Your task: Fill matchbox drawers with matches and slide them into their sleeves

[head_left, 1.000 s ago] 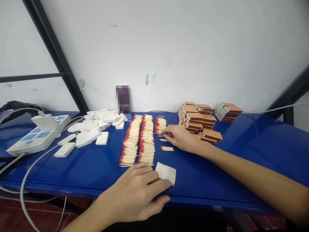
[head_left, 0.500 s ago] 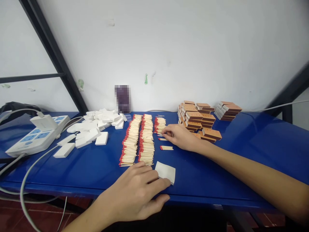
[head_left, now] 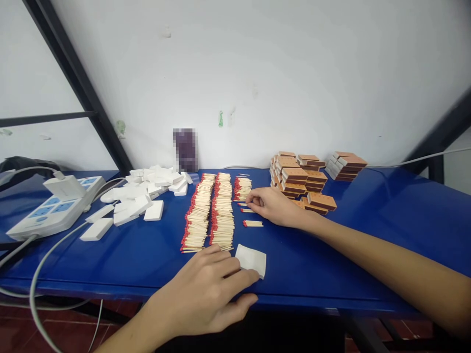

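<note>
Two long match rows (head_left: pixel 222 213), one sheet (head_left: pixel 250 259)

Soft, even light on the wall (head_left: pixel 294 83) | blue tabletop (head_left: pixel 368 235) gleaming | deep shadow, six o'clock | pixelated patch (head_left: pixel 186 149), ten o'clock

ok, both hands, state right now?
Left hand: open, fingers over the edge of the white slip.
Right hand: fingertips closed together beside the matches; whether it grips one cannot be told.

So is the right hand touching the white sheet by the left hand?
Apart. The head view shows bare blue tabletop between the right hand and the white sheet.
</note>
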Tool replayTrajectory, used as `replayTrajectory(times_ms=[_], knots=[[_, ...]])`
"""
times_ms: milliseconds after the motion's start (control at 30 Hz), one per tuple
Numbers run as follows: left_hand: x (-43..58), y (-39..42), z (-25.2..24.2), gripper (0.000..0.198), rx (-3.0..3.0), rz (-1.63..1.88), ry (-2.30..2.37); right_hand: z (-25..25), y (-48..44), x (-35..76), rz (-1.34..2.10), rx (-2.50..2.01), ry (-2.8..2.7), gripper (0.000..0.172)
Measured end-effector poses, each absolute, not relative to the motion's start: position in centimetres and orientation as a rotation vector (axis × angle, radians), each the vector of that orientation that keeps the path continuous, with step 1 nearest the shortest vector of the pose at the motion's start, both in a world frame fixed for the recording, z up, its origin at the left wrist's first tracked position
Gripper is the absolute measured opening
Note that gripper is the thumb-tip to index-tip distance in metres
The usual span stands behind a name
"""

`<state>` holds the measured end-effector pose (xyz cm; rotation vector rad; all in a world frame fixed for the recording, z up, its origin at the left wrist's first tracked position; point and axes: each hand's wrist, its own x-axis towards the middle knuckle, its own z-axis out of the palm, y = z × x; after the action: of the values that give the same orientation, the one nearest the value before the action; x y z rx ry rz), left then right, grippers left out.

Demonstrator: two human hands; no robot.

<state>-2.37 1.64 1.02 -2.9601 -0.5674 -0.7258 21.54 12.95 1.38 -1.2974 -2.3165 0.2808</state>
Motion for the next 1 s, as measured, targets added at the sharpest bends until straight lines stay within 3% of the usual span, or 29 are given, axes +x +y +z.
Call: replayTrajectory(times_ms=[1000], knots=[[-2.26, 1.66, 1.14, 0.021, -2.954, -0.729, -0.555, 1.57, 12.77, 22.21, 0.307, -1.251, -2.396, 0.015]])
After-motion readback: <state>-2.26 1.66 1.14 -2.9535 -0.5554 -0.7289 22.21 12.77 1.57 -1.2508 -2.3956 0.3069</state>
